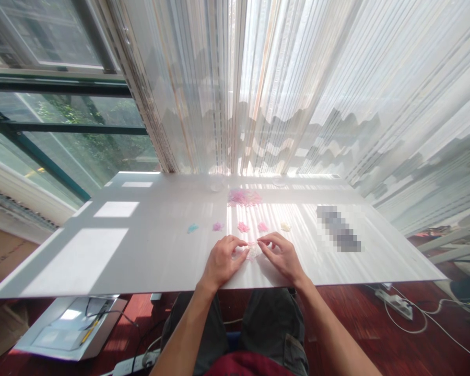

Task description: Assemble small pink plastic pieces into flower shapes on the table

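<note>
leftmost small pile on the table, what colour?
Light blue-teal pile, left of the pink ones; head view shows it.

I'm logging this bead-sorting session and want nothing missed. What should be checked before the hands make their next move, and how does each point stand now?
1. Left hand and right hand both on the small pale piece: ok.
2. Whether either hand grips that piece firmly: cannot tell.
3. Small colored piles, teal pile to cream pile, lie apart in a row: ok.
4. Large pink heap lies behind the row, apart from it: ok.
5. White table has bare surface beside the hands: ok.
</note>
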A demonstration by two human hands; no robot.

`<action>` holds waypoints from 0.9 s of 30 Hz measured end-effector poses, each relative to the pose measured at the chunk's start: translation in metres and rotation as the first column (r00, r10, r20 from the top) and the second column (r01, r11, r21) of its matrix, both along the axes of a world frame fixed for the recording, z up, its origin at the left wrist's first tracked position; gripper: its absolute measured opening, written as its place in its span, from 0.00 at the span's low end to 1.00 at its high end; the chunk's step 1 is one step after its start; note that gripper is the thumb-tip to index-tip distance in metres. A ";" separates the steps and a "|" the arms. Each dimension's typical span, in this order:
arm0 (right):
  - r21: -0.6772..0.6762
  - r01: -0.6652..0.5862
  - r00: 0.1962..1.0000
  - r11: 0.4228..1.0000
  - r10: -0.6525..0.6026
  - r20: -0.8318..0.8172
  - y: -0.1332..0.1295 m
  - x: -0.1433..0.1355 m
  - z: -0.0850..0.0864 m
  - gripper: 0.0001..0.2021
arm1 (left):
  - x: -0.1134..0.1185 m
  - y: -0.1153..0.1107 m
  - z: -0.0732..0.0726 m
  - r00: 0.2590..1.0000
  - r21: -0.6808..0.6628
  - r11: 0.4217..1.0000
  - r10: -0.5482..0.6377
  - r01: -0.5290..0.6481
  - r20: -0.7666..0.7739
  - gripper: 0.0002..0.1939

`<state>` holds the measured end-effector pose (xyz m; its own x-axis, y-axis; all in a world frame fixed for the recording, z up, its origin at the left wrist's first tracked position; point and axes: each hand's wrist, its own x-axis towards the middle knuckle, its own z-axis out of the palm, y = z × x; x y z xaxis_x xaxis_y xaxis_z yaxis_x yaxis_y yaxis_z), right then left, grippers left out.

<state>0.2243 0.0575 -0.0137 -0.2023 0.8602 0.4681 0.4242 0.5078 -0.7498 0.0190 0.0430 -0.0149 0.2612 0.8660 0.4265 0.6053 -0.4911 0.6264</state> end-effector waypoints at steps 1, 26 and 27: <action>-0.018 -0.013 1.000 1.000 0.013 -0.011 0.000 -0.002 0.001 0.08 | 0.000 -0.001 0.001 1.000 0.010 1.000 -0.005 0.005 0.006 0.06; -0.057 -0.070 0.997 0.996 0.069 -0.023 -0.004 -0.016 -0.002 0.12 | -0.001 0.000 0.002 0.999 -0.025 1.000 -0.004 0.005 0.035 0.08; -0.051 -0.080 0.997 0.995 0.080 -0.016 -0.004 -0.016 -0.002 0.11 | -0.001 0.000 0.001 1.000 -0.027 1.000 -0.004 0.005 0.031 0.08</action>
<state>0.2083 0.0539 -0.0159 -0.2655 0.8647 0.4264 0.3734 0.4999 -0.7814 0.0183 0.0430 -0.0137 0.2524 0.8762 0.4106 0.5831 -0.4764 0.6581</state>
